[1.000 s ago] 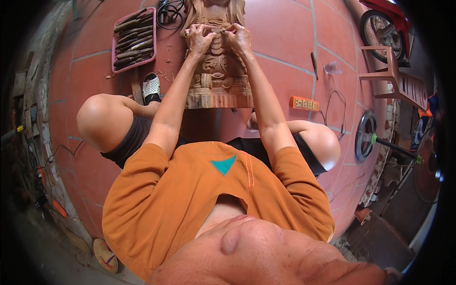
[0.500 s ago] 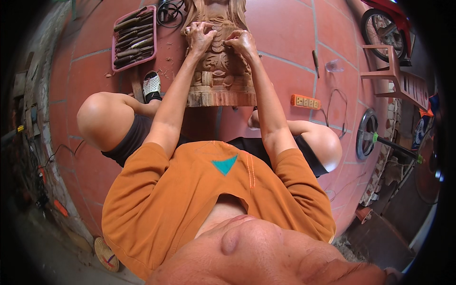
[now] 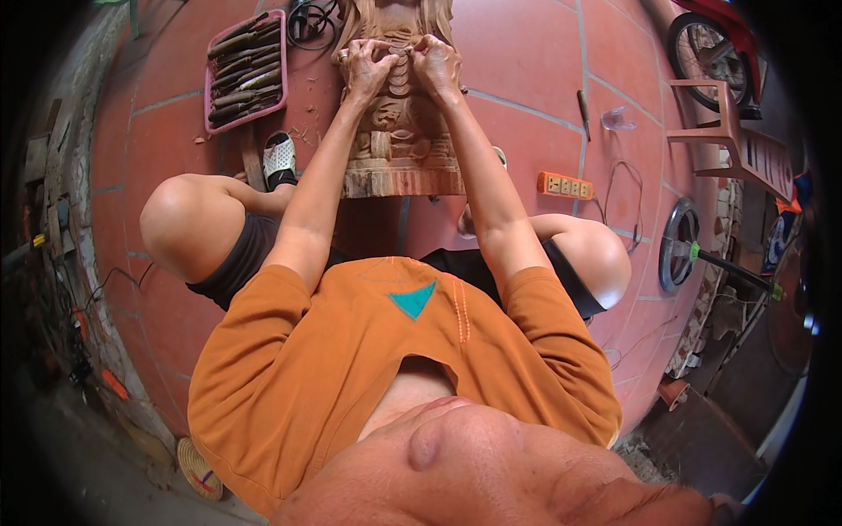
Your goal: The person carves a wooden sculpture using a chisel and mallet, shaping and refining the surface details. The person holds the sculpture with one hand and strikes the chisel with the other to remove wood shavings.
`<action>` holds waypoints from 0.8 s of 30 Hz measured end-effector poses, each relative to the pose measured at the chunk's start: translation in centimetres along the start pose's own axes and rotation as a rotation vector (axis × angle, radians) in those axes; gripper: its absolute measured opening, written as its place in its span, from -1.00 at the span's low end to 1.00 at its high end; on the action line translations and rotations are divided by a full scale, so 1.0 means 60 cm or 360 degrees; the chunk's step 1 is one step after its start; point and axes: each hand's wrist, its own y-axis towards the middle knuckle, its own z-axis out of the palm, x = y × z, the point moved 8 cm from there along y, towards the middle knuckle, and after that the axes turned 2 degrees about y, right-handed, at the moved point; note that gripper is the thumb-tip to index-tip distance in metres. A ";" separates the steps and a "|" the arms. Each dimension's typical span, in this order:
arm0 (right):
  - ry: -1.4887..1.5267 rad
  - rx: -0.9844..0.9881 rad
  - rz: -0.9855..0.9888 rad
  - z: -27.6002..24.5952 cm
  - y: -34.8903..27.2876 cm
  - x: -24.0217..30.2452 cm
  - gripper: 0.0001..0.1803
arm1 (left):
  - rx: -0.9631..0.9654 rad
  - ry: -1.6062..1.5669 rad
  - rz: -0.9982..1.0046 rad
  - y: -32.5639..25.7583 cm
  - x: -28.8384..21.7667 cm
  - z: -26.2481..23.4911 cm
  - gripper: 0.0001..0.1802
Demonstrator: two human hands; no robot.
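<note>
A carved brown wooden piece (image 3: 400,118) lies on the floor in front of me, its flat sawn base nearest my body. Relief carving covers its upper face, with a row of rounded, overlapping scales down the middle. On the left of that row my left hand (image 3: 364,67) rests against the wood, thumb and fingers brought together. My right hand (image 3: 437,64) is pinched at the right of the same row, its fingertips close to the left ones. Whatever lies between the fingertips of either hand is too small to make out.
A pink basket (image 3: 208,107) of chisels stands at the far left, beside a coiled black cable (image 3: 313,24). To the right are an orange power strip (image 3: 565,186), a single dark tool (image 3: 584,115), a clear cup (image 3: 618,119), a plastic chair (image 3: 732,131) and a motorbike wheel (image 3: 707,61).
My right hand has moved slightly farther away and to the left, nearer my left hand. The carving's base has shifted a little to the left. My left hand is nearly where it was.
</note>
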 end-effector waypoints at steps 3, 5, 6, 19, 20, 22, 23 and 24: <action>-0.0183 0.0161 -0.0059 0.003 -0.014 0.022 -0.86 | 0.0004 0.0019 0.0001 0.001 0.007 -0.005 -0.62; -0.0246 0.0308 -0.0031 0.002 -0.024 0.016 -0.86 | 0.0016 0.0035 -0.0015 0.002 0.008 0.000 -0.62; -0.0276 0.0383 -0.0017 0.002 -0.030 0.013 -0.85 | 0.0017 0.0050 -0.0024 0.002 0.009 0.001 -0.62; -0.0133 0.0639 0.0060 0.011 0.003 -0.024 -0.76 | 0.0045 0.0042 -0.0059 0.001 0.014 0.003 -0.63; -0.0103 0.0610 0.0094 0.011 0.011 -0.027 -0.76 | 0.0034 0.0055 -0.0039 0.003 0.013 0.000 -0.63; -0.0055 0.0544 0.0174 0.001 0.030 -0.039 -0.75 | 0.0024 0.0067 0.0005 0.001 0.007 0.003 -0.64; -0.0095 0.0471 0.0083 0.000 0.043 -0.039 -0.73 | 0.0030 0.0053 0.0000 0.000 0.007 0.005 -0.64; -0.0088 0.0450 0.0087 0.003 0.051 -0.040 -0.73 | 0.0033 0.0046 -0.0007 0.000 0.007 0.004 -0.63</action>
